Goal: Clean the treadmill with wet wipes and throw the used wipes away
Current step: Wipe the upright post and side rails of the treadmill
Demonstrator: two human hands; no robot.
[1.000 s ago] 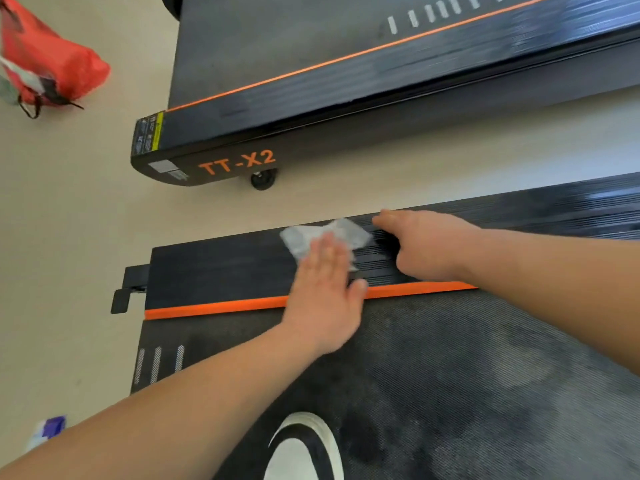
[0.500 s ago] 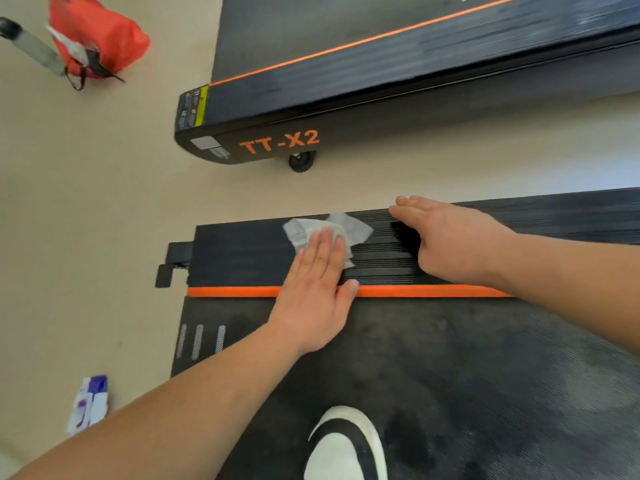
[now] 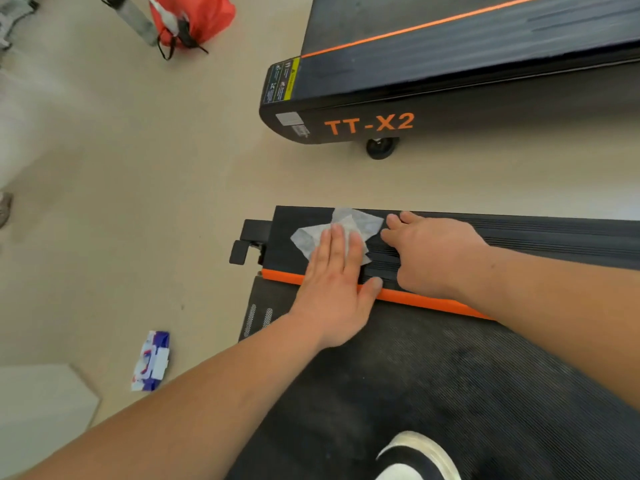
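Observation:
A crumpled white wet wipe lies on the black ribbed side rail of the near treadmill, close to its rear end. My left hand presses flat on the wipe with straight fingers, the palm over the orange strip. My right hand rests palm down on the rail just right of the wipe. The dark running belt fills the lower right.
A second treadmill marked TT-X2 stands beyond a strip of beige floor. A blue and white wipes pack lies on the floor at the left. A red bag sits at the top left. A shoe is on the belt.
My left hand has pushed the wipe leftward along the rail toward its rear end, and my right hand has followed. The view has swung left.

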